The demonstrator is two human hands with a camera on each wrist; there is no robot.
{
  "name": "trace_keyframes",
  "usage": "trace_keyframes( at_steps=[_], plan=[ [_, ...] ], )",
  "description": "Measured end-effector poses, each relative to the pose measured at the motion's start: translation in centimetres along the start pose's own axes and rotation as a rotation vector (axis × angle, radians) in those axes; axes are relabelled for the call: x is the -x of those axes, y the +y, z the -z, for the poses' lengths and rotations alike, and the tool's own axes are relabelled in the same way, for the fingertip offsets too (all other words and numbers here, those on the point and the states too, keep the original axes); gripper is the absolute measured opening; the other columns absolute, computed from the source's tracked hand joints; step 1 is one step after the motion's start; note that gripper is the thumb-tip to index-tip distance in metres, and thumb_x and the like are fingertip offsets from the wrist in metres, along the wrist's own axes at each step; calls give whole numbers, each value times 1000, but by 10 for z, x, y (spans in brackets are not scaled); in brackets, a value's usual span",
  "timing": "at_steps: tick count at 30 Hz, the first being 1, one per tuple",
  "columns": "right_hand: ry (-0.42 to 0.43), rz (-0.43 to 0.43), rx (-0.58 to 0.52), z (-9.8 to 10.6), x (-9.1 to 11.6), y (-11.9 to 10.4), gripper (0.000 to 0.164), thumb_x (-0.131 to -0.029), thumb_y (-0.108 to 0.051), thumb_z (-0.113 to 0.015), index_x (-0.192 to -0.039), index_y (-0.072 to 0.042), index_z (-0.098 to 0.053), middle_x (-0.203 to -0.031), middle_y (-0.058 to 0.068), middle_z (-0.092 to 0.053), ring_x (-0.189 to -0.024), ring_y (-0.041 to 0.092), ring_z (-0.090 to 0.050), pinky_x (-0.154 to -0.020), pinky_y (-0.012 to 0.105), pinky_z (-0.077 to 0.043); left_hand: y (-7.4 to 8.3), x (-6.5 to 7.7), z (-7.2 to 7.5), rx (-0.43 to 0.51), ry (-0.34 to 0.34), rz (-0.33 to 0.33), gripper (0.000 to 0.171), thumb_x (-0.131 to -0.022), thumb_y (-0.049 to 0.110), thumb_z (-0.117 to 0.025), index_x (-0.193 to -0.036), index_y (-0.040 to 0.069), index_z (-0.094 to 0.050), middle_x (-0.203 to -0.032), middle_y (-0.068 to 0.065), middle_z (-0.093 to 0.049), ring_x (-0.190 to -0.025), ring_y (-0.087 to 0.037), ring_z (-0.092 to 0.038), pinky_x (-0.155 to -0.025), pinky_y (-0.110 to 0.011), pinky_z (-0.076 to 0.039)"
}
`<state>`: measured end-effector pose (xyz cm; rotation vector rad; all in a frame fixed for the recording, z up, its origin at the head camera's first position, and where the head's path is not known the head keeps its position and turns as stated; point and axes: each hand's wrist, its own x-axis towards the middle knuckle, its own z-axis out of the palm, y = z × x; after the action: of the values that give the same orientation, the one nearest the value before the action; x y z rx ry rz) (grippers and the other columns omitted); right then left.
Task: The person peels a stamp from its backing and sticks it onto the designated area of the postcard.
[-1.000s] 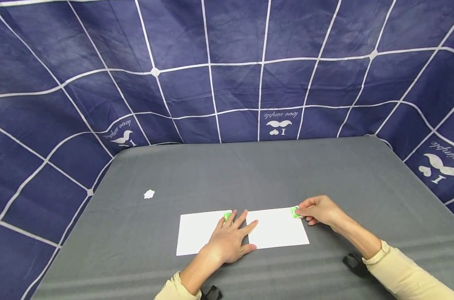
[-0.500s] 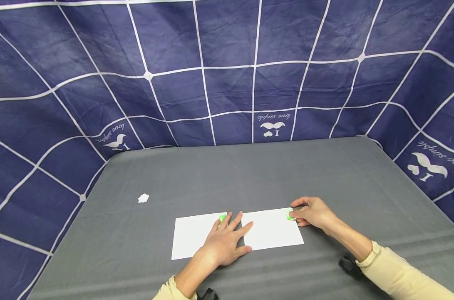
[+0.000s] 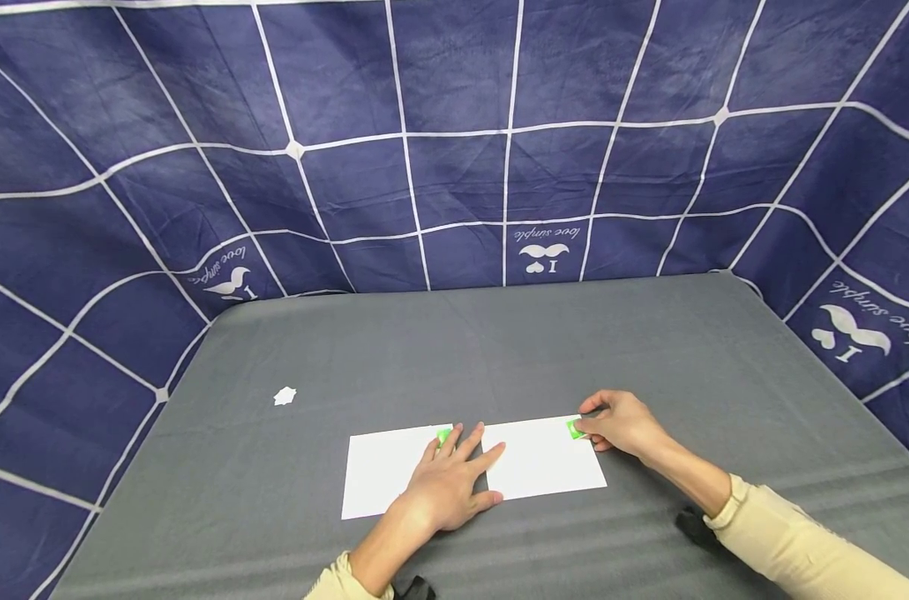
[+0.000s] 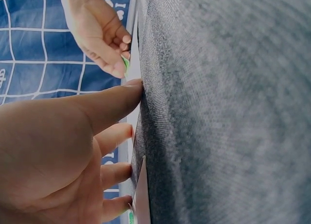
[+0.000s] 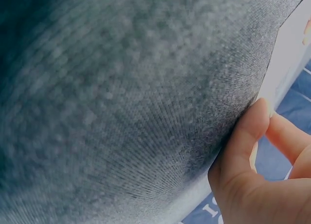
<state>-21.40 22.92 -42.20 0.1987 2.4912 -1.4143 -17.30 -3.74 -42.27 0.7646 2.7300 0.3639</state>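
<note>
Two white envelope-like sheets lie side by side: the left sheet [image 3: 379, 471] and the right sheet [image 3: 544, 458]. My left hand [image 3: 447, 492] rests with spread fingers over the left sheet's right end and the near edge of the right sheet. A green sticker [image 3: 443, 435] at the left sheet's top right corner is partly covered by its fingers. My right hand [image 3: 622, 425] pinches a second green sticker [image 3: 575, 428], pale in the middle, at the right sheet's top right corner. In the right wrist view, thumb [image 5: 260, 112] and forefinger meet at the sheet's edge, hiding most of that sticker.
A small white scrap [image 3: 285, 396] with a jagged outline lies to the left on the grey cloth surface [image 3: 424, 350]. Behind and at both sides hangs a navy curtain [image 3: 454, 183] with white grid lines. Black straps [image 3: 694, 527] show under the wrists.
The head view has shifted, setting the sheets a little further left in the picture. My right hand has edged slightly left at the sheet's corner, still pinching the sticker. My left hand stays put.
</note>
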Motion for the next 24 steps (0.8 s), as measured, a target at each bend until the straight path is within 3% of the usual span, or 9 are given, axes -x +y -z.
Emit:
trace_keyframes(
  at_steps=[15, 24],
  plan=[
    [35, -7, 17, -4, -2, 1, 24, -83, -2, -69, -103, 6, -58, -66, 4, -61, -60, 14, -58, -54, 27, -52, 0, 1, 1, -9, 16, -5, 61, -90, 47, -59, -145, 29, -41, -153, -7, -29, -139, -33, -23, -107, -54, -22],
    [43, 42, 83, -5, 1, -2, 24, -84, -2, -68, -103, 8, -58, -67, 4, -63, -59, 14, -60, -53, 28, -52, 0, 1, 1, 3, 11, 0, 60, -91, 47, -59, -145, 29, -41, -154, -6, -28, -140, -32, -22, -108, -53, -21]
  ],
)
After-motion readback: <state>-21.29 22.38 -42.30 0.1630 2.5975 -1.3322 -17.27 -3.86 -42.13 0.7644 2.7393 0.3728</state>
